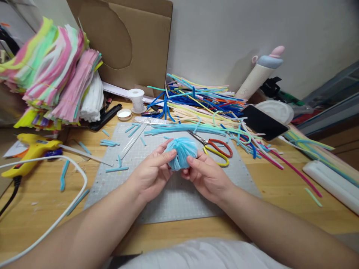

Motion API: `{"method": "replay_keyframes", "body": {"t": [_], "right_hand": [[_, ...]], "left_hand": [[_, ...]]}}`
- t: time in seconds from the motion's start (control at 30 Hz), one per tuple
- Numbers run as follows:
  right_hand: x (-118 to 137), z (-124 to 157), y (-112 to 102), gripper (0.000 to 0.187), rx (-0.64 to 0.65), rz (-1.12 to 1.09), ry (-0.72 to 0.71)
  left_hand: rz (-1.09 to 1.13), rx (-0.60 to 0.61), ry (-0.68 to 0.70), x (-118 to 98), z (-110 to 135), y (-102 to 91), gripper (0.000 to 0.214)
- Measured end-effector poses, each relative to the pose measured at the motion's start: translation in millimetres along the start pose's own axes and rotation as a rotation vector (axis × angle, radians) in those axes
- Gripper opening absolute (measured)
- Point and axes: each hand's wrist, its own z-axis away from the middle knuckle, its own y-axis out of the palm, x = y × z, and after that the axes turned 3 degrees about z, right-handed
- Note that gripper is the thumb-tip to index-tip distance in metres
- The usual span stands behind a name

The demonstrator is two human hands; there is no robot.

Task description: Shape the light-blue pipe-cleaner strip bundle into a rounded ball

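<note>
Between both hands is a round ball of light blue pipe cleaners [182, 151], held up over the grey cutting mat [168, 205]. My left hand [153, 170] grips its left side, thumb on the front and fingers behind. From the right, my right hand [209, 173] pinches the lower right edge, the thumb pressing on the ball and the other fingers partly hidden. Just behind the right hand lie scissors [218, 149] with one red and one yellow handle. A bundle of long blue pipe cleaners [179, 129] stretches across the mat beyond the ball.
A yellow hot glue gun [30, 153] lies at the left, its white cable [81, 175] looping nearby. Short blue pieces [117, 169] are scattered on the mat. Colourful pipe cleaners [202, 101] pile up at the back, beside a clear spool [137, 101]. A phone [263, 121] rests at the right.
</note>
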Motion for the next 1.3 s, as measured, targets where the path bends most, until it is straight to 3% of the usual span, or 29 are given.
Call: {"method": "replay_keyframes", "body": {"t": [0.2, 0.43, 0.63, 0.93, 1.3], "right_hand": [[-0.6, -2.2, -2.3, 0.021, 0.040, -0.049, 0.055], [-3.6, -2.8, -2.2, 0.022, -0.011, 0.028, 0.056], [-3.9, -2.6, -0.9, 0.022, -0.041, -0.030, 0.010], [0.1, -4.5, -5.7, 0.017, -0.055, -0.017, 0.058], [3.8, -3.3, -6.2, 0.016, 0.022, -0.175, 0.148]], "left_hand": [[-0.028, -0.047, 0.074, 0.9, -0.6, 3.3, 0.058], [-0.071, -0.097, 0.145, 5.1, -1.0, 3.8, 0.061], [-0.129, -0.074, 0.134, 6.7, -0.8, 4.1, 0.069], [-0.227, -0.106, 0.139, 8.5, -3.5, -2.2, 0.074], [-0.104, -0.025, -0.004, -1.1, -2.1, -1.1, 0.054]]}}
